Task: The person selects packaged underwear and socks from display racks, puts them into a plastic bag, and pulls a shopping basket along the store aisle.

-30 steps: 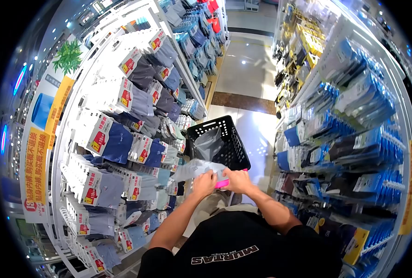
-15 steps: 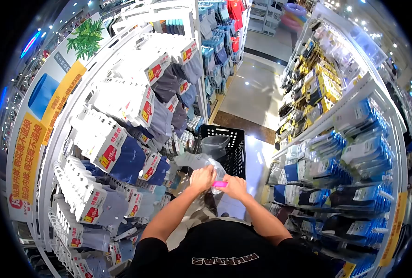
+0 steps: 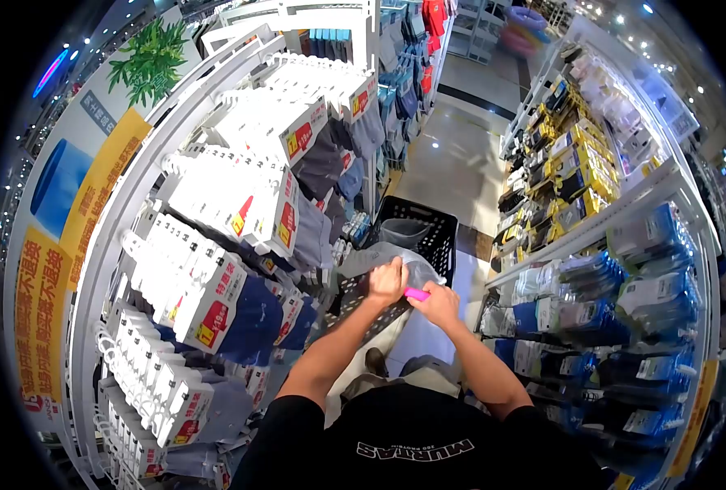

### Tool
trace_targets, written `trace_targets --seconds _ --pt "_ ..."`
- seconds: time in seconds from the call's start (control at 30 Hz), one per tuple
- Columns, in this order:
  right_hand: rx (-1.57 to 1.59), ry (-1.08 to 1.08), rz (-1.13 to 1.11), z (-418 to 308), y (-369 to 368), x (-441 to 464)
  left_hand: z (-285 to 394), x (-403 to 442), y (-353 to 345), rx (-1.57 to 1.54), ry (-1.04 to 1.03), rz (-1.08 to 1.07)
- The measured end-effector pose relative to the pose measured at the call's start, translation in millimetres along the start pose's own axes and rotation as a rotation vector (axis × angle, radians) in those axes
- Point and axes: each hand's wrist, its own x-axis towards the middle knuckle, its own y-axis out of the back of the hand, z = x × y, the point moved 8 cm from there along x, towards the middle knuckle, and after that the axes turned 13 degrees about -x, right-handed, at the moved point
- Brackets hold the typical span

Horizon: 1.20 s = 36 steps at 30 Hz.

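In the head view, my left hand is closed on a clear plastic bag, which bulges out ahead of my fingers. My right hand grips a small bright pink tool, perhaps a cutter; its exact kind is hidden by my fingers. The pink end points toward my left hand and lies against the near edge of the bag. Just beyond both hands stands a black perforated plastic crate. Inside it is a grey translucent packet, partly covered by the bag.
On the left, a white rack carries hanging packs of grey and navy underwear with price cards. Hooks on the right hold blue-edged packs and yellow-carded packs. A tiled aisle runs ahead between them.
The view has shifted, so the crate and hands appear further right and higher. Both hands keep their hold, and the bag has spread over more of the crate's near side.
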Motion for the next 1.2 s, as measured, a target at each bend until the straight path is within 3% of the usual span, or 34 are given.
trace_targets --seconds 0.03,0.07,0.2,0.47,0.57,0.7,0.83,0.9,1.1,1.2 --pt "-0.006 -0.001 0.025 0 1 6 -1 6 -1 0.01 0.015 0.0" --pt "-0.013 -0.002 0.027 2 0 13 -13 12 -10 -0.076 0.17 -0.082" --pt "-0.011 -0.009 0.002 5 0 41 -11 39 -9 -0.025 0.016 -0.012" --pt "0.012 0.006 -0.097 35 -21 96 -21 90 -39 -0.135 0.004 -0.077" --pt "0.044 0.012 -0.133 35 -21 124 -28 119 -49 -0.044 -0.019 -0.121" --pt "0.082 0.037 -0.124 45 -17 171 -51 168 -67 0.011 0.104 -0.167" --pt "0.134 0.062 -0.047 49 -4 222 -56 224 -73 -0.05 0.122 -0.101" --pt "0.154 0.082 -0.049 53 3 244 -48 249 -72 0.087 0.154 -0.104" --pt "0.178 0.099 -0.033 74 21 307 -53 316 -96 0.069 -0.002 -0.007" --pt "0.181 0.101 -0.014 83 26 330 -56 341 -105 0.091 0.034 -0.007"
